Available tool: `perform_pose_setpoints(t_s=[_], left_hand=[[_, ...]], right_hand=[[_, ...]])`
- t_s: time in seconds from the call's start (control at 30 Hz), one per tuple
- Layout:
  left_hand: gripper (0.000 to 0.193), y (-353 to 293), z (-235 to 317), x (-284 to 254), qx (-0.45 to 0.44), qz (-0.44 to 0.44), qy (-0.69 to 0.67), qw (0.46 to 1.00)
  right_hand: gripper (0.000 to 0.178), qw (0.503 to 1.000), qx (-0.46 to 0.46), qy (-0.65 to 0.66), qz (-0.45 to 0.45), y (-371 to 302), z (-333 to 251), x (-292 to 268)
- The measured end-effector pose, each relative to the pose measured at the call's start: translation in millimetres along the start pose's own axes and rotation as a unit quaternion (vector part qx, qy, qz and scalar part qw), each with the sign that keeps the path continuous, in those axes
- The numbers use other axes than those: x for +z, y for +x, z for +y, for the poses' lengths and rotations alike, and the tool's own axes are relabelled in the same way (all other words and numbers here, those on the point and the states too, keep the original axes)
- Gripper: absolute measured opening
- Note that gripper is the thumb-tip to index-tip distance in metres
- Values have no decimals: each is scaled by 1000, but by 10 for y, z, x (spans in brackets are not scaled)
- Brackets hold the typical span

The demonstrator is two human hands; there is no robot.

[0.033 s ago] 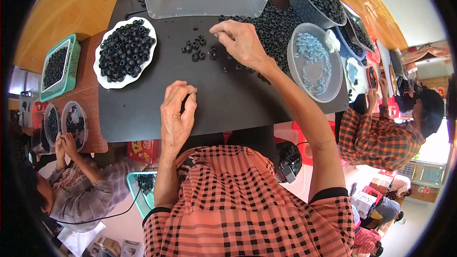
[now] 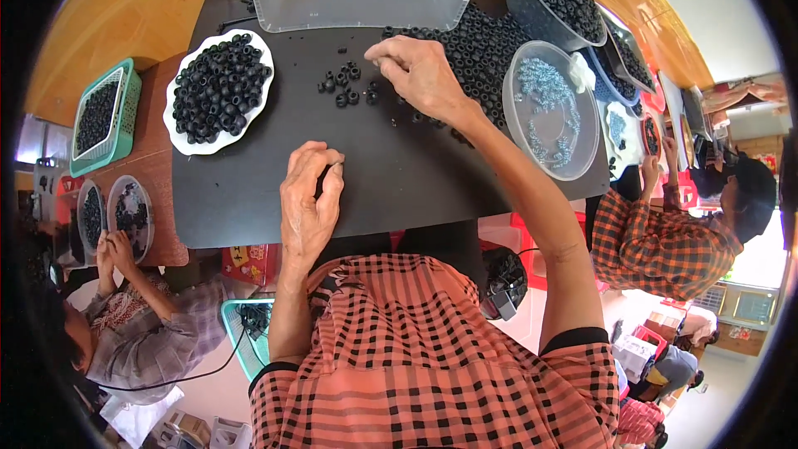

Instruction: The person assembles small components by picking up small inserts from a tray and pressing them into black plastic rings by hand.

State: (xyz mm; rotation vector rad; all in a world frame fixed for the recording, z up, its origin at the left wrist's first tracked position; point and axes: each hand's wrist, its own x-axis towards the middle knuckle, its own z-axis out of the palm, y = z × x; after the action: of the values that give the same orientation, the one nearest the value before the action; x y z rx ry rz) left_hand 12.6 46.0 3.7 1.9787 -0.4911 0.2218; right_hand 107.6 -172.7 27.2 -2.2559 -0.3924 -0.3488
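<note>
My left hand is curled over the front of the dark tabletop, thumb and forefinger drawn together; whatever it may hold is hidden. Farther in, my right hand is closed in a pinch above the table, and I cannot make out anything between its fingertips. Below and left of those fingertips lies a loose group of small black hollow round parts. A much larger spread of the same parts lies just right of my right hand. On the left, a white scalloped plate carries a heap of them.
A clear bin stands at the back edge. To the right are an oval tub of tiny pale-blue pieces and a deep tub of black parts. A green basket stands left. Co-workers sit left and right.
</note>
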Motion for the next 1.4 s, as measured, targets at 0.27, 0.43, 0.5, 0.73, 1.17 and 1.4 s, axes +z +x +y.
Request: perform_pose_setpoints(t_s=[0.27, 0.43, 0.5, 0.73, 1.17, 1.4], left_hand=[[9, 11, 15, 5, -9, -1, 1, 1000], [10, -5, 4, 7, -16, -6, -1, 1000], [10, 8, 0, 14, -11, -6, -1, 1000], [10, 16, 2, 15, -12, -10, -4, 1000], [10, 8, -2, 18, -12, -3, 3, 1000], [9, 51, -11, 62, -1, -1, -6, 1000]], right_hand=[[17, 988, -116, -71, -69, 150, 66, 209], [16, 983, -101, -123, -91, 104, 47, 232], [15, 982, -103, -125, -92, 91, 56, 214], [11, 995, -43, -66, -59, 96, 82, 161], [11, 977, -149, -106, -106, 213, -78, 317], [8, 982, -62, -124, -127, 234, -31, 236]])
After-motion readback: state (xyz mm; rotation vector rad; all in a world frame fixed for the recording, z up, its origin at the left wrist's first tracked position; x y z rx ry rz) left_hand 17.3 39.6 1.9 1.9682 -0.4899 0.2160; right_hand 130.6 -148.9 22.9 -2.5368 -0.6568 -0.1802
